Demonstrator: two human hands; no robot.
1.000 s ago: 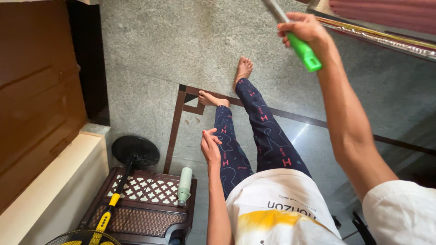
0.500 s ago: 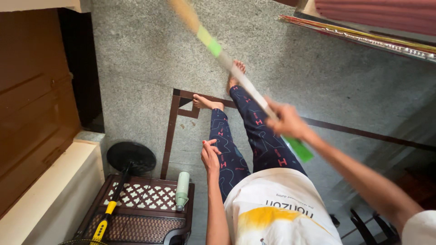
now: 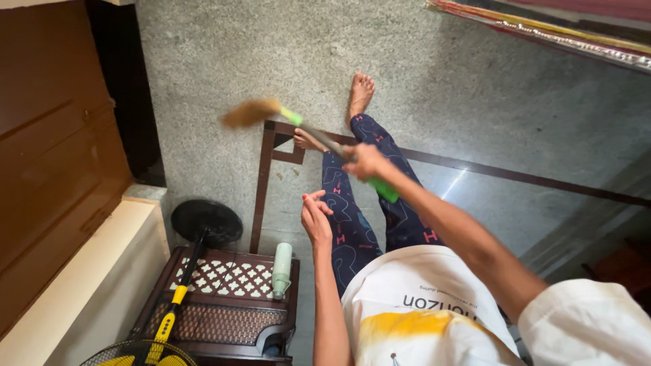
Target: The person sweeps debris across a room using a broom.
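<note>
**Broom swung low over the brown floor inlay**

The broom (image 3: 308, 135) is in the right hand (image 3: 365, 161), fingers wrapped tight round the grey shaft just above its green grip end. The blurred tan bristle head hangs left of the corner of the brown floor inlay (image 3: 261, 193), apparently a little above the speckled grey floor (image 3: 224, 61); whether it touches, I cannot tell. The shaft slopes from that head across the inlay corner and over the person's shins to the fist.

To sweep well from here, my judgement is that the head should come flat onto the floor before it is drawn, kept clear of the bare feet that stand right at the inlay corner, and pulled in short strokes so that the small specks just inside the inlay line gather and do not scatter toward the stool.

The left hand (image 3: 316, 218) holds nothing: it hangs beside the left thigh, just right of the inlay's long strip, fingers loosely curled, thumb and forefinger near each other.

Below the inlay stands a dark brown lattice-topped stool (image 3: 224, 298). On it, near its right edge, lies a pale green bottle (image 3: 281, 270), on its side, cap on; what is inside cannot be seen. A black and yellow fan (image 3: 196, 234) leans across the stool's left part, its round black base on the floor left of the strip. A brown wooden door (image 3: 54, 149) lies well left of the inlay.
</note>
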